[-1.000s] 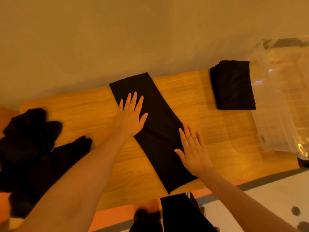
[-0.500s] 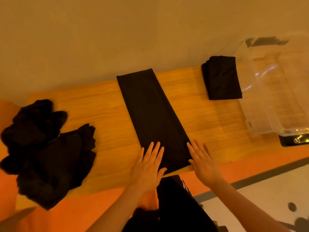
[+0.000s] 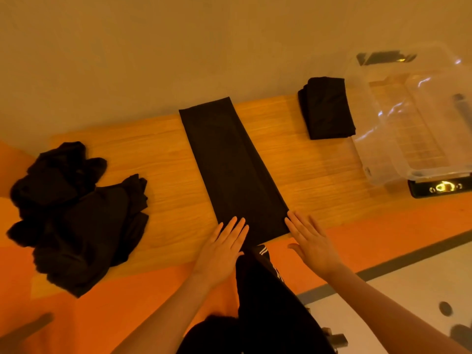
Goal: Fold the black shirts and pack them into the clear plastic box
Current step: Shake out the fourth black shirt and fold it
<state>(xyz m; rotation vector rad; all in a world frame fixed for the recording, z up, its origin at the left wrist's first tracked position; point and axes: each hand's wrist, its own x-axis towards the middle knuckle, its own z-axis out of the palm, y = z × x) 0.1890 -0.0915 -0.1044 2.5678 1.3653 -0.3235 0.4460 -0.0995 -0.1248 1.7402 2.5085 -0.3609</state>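
Observation:
A black shirt (image 3: pixel 229 164), folded into a long narrow strip, lies across the wooden table (image 3: pixel 163 175) from the wall to the near edge. My left hand (image 3: pixel 222 249) rests flat at the strip's near left corner, fingers straight. My right hand (image 3: pixel 311 242) lies flat at its near right corner, fingers straight. A folded black shirt (image 3: pixel 328 108) sits at the back right, next to the clear plastic box (image 3: pixel 419 118), in which I see no clothing. A heap of unfolded black shirts (image 3: pixel 74 210) is piled at the left.
The table stands against a plain wall (image 3: pixel 178 47). The box overhangs the table's right end, above a dark object (image 3: pixel 439 187). An orange floor mat (image 3: pixel 127 302) runs along the near side. My dark trousers (image 3: pixel 265 302) fill the bottom centre.
Both hands slid along the shirt strip from its middle to its near end. The view shifted, bringing the pile on the left more into sight.

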